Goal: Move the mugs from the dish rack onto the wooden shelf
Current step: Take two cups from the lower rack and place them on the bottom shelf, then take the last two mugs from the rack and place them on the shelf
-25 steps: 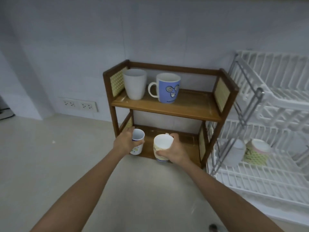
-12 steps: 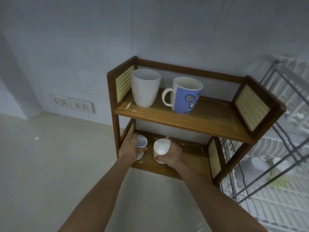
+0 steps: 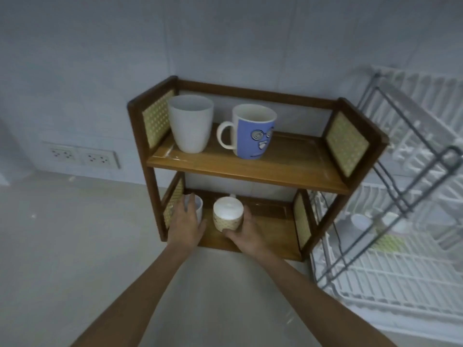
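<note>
Two tiers make up the wooden shelf, standing against the wall with the white dish rack just beside its right end. On the upper board sit a plain white mug near the left end and a blue face mug toward the middle. Both mugs being carried have gone from hovering at the front edge a second ago to sitting deeper on the lower board: the patterned mug near its middle, the small white mug by its left end. The right hand wraps the patterned mug, thumb in front, fingers curled behind. The left hand covers the small mug with fingers closed on its side. Both look set down, so release seems next. At least two more cups wait blurred on the rack's lower level.
</note>
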Demonstrator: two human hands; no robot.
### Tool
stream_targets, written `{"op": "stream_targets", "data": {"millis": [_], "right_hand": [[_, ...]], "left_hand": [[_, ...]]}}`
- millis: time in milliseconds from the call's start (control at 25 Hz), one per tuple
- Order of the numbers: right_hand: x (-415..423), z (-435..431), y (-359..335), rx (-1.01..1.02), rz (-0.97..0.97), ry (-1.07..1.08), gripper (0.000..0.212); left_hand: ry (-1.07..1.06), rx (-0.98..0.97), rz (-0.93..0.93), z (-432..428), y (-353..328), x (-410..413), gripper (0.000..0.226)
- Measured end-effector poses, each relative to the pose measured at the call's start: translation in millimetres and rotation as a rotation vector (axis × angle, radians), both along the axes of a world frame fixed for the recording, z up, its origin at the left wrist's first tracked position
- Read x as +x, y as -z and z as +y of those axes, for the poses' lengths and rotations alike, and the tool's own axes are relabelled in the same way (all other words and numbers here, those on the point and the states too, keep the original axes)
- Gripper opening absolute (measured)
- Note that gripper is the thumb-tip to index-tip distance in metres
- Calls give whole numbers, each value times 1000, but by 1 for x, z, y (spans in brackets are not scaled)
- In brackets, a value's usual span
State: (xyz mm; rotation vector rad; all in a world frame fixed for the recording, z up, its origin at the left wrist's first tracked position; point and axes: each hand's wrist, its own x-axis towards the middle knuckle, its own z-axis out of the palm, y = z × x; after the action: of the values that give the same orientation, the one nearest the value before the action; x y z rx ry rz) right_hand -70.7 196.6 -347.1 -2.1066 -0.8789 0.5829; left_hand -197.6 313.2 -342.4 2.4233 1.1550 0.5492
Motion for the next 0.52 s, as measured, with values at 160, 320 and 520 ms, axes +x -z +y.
{"op": "stream_targets", "data": {"millis": [160, 320, 520], "right_hand": [[-25, -102, -13, 23, -37, -1, 74], [-19, -203, -40, 191, -16, 100, 38], [36, -279, -69, 281, -75, 168, 33]], "left_hand": [[301, 254, -168, -72, 0, -17, 53], [719, 298, -210, -157, -10, -8, 36], [1057, 341, -339, -239, -34, 47, 32]]}}
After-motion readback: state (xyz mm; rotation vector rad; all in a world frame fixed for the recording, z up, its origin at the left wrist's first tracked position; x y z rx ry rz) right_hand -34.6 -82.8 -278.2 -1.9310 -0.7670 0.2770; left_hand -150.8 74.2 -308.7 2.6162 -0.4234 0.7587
